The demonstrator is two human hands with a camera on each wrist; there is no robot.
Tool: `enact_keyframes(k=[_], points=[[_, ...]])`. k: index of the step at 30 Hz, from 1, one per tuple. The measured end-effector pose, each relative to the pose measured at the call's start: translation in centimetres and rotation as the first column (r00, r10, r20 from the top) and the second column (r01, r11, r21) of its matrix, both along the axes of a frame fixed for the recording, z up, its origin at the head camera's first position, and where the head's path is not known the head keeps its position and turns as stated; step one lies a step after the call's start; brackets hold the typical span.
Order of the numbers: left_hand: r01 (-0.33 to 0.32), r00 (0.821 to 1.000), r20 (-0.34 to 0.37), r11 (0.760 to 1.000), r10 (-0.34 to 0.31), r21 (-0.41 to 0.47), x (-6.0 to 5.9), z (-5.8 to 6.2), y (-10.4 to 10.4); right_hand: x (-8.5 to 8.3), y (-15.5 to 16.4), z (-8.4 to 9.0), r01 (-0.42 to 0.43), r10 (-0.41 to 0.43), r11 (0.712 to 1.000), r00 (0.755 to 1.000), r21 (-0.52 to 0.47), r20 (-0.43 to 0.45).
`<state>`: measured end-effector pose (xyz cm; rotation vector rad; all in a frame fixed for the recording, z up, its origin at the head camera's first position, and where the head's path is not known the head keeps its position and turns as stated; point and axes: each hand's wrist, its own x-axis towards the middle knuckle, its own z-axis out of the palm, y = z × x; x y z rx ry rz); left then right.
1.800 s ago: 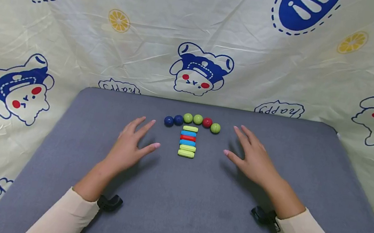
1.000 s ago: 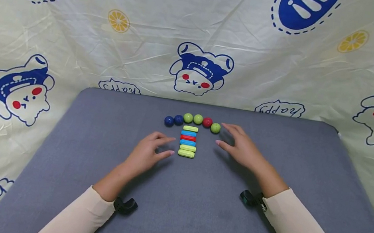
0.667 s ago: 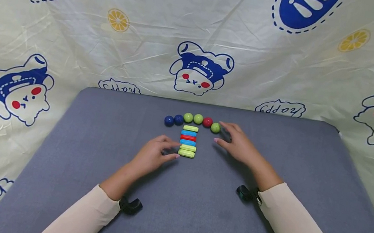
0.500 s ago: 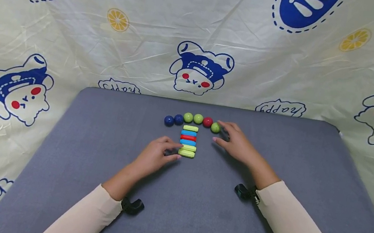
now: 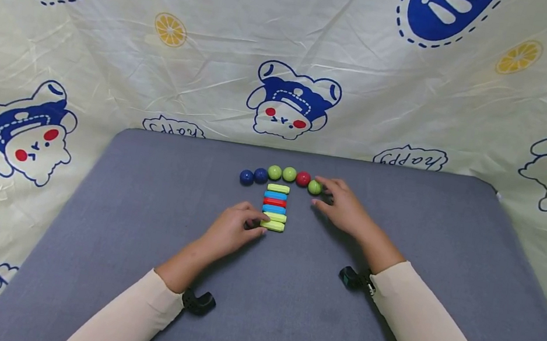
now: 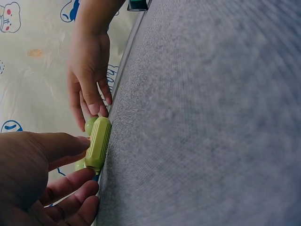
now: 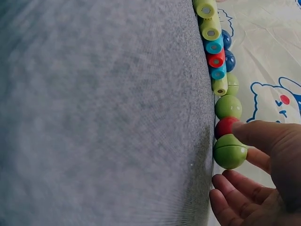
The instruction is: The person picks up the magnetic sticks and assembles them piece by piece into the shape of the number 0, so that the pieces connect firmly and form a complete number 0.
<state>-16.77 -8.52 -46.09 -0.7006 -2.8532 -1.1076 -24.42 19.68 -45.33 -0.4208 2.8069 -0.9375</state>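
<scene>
Head view: grey bench (image 5: 284, 313) carries a row of six balls at the far middle and a stack of six short bars below it. No container in any view. Left hand (image 5: 232, 230) lies at the near left end of the stack, fingers curled, thumb and forefinger pinching the nearest yellow-green bar (image 5: 272, 225). Right hand (image 5: 344, 209) lies at the right end of the ball row, fingers loosely bent, fingertips touching the rightmost green ball (image 5: 314, 187). Cream cartoon-print sheet (image 5: 111, 52) hangs behind. Left wrist view: the yellow-green bar (image 6: 98, 143) lies on the bench (image 6: 211, 117), thumb above and fingers (image 6: 70, 186) below closing on it; the right hand (image 6: 89, 75) shows beyond, fingers extended downward. Right wrist view: the green ball (image 7: 229, 151) sits on the bench (image 7: 94, 117) beside the red ball (image 7: 225, 126); thumb touches it from above, fingers (image 7: 230, 197) curve just beneath, grasp not fully closed; bar ends line up farther along.
</scene>
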Motion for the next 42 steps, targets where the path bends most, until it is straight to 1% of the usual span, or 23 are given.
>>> enact_keyframes(k=[4,9,13,17,25,30,35,42], points=[[-0.022,0.999,0.04,1.0,0.023,-0.003,0.0,0.0,0.0,0.3,-0.2,0.2,0.005,-0.005,1.0,1.0,0.014,0.002],[-0.036,0.997,0.064,0.999,0.036,-0.003,0.1,-0.1,0.0,0.7,-0.4,0.2,0.0,0.0,1.0,1.0,-0.016,-0.013],[-0.028,0.998,0.048,1.0,0.027,0.009,0.1,-0.3,0.1,1.0,-0.1,-0.3,0.002,-0.003,0.999,1.0,-0.046,-0.018],[-0.028,0.999,0.029,0.999,0.027,0.029,0.1,-0.5,0.2,1.3,0.0,-0.6,0.004,-0.005,0.998,1.0,-0.055,-0.014],[-0.036,0.999,0.005,0.998,0.036,0.042,0.1,-0.9,0.4,2.3,-0.1,-0.5,0.001,-0.002,0.997,1.0,-0.08,-0.004],[-0.034,0.999,0.009,0.999,0.034,0.034,0.2,-1.0,0.4,3.0,-0.2,-0.4,-0.011,0.012,0.997,1.0,-0.073,0.012],[-0.037,0.999,0.012,0.999,0.037,0.034,0.1,-1.0,0.4,3.6,-0.2,-0.3,-0.034,0.034,0.997,0.999,-0.067,0.006],[-0.037,0.999,-0.001,0.999,0.037,0.035,0.1,-0.9,0.3,4.5,-0.5,0.1,-0.071,0.071,0.996,0.997,-0.047,0.009]])
